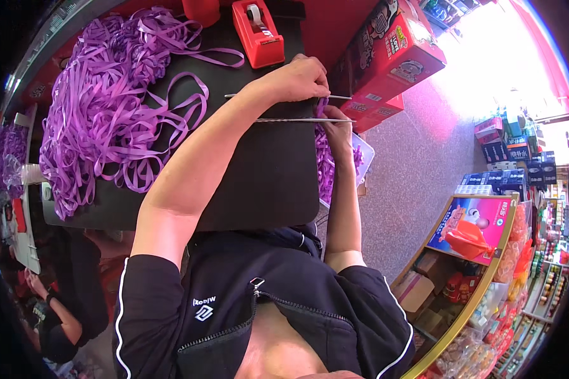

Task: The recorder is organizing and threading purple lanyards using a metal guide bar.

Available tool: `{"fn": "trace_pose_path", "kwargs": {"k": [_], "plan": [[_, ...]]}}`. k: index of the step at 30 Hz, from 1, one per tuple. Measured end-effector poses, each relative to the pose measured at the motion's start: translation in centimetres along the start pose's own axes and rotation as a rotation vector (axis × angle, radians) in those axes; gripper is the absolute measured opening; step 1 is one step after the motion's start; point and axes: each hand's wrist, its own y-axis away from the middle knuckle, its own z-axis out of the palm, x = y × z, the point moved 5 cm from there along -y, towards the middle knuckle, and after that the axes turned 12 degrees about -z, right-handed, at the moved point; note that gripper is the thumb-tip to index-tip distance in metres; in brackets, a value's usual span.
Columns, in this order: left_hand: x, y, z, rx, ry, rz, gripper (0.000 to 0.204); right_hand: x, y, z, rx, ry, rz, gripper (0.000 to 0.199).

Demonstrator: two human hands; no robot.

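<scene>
A strip of purple ribbon (pixel 321 107) runs between my two hands at the right edge of a black tabletop (pixel 259 177). My left hand (pixel 300 79) reaches across, its fingers curled and pinched at the ribbon's upper end. Just below, my right hand (pixel 338 129) is closed on the ribbon by the edge, fingertips partly hidden. Two thin metal rods (pixel 284 120) lie crosswise, one at each hand. Heaped loosely at the left of the table is a big tangle of purple ribbon (pixel 114 95). Beneath my right forearm, a whitish bin (pixel 365 155) holds more purple pieces.
A red tape dispenser (pixel 259 38) stands at the table's far side, beside a red object (pixel 201 9). Red cartons (pixel 392 57) stack at the far right. A gold-edged display case (pixel 468 252) is on the right. Another person's arm (pixel 60 309) shows at lower left.
</scene>
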Motion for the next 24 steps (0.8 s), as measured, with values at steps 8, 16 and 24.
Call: {"fn": "trace_pose_path", "kwargs": {"k": [8, 16, 24], "plan": [[-1.0, -0.6, 0.3, 0.034, 0.002, 0.05, 0.026, 5.2, 3.2, -0.1, -0.042, 0.469, 0.077, 0.024], [-1.0, -1.2, 0.8, 0.025, 0.055, 0.073, 0.024, 12.0, 8.8, -0.4, -0.017, 0.414, 0.225, 0.023], [-0.3, -0.7, 0.7, -0.006, 0.089, 0.04, 0.025, 14.2, 11.4, -0.5, 0.224, -0.143, 0.366, 0.02]]}}
